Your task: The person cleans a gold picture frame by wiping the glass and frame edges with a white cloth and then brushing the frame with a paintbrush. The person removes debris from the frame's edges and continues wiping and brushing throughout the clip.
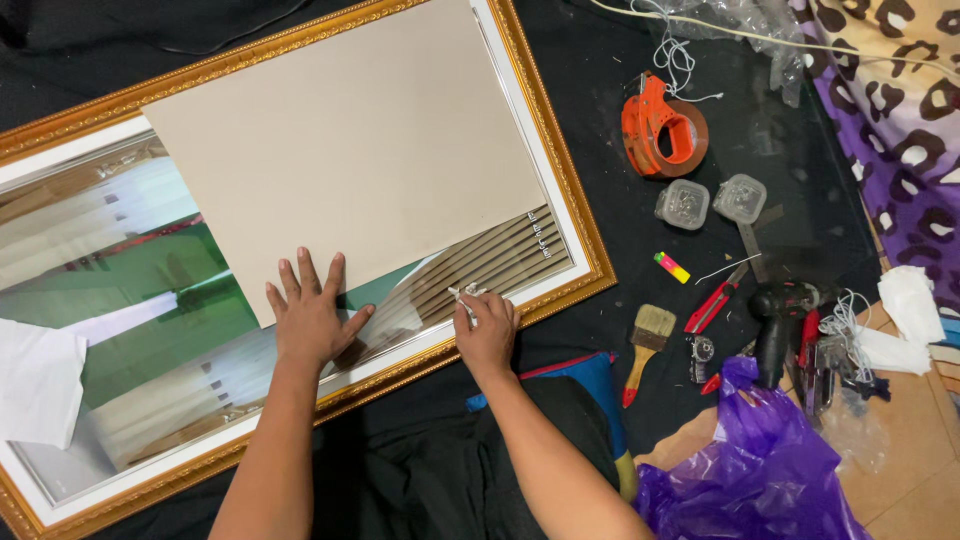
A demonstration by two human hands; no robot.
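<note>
While the left hand point(308, 318) lies flat with fingers spread wide on the lower edge of the beige board point(345, 150), the right hand point(487, 332) pinches a small white wad point(466, 294) and presses it on the glass point(150, 330) just inside the gold frame point(585, 250). This looks like wiping the glass. A fair next move calls for steady pressure along that edge while the board stays pinned. Farther right lie a paintbrush point(647, 340) and an orange tape dispenser point(660, 128).

Two small clear lidded tubs point(683, 203) point(740, 197) right of frame; purple bag point(745, 470) below
</note>
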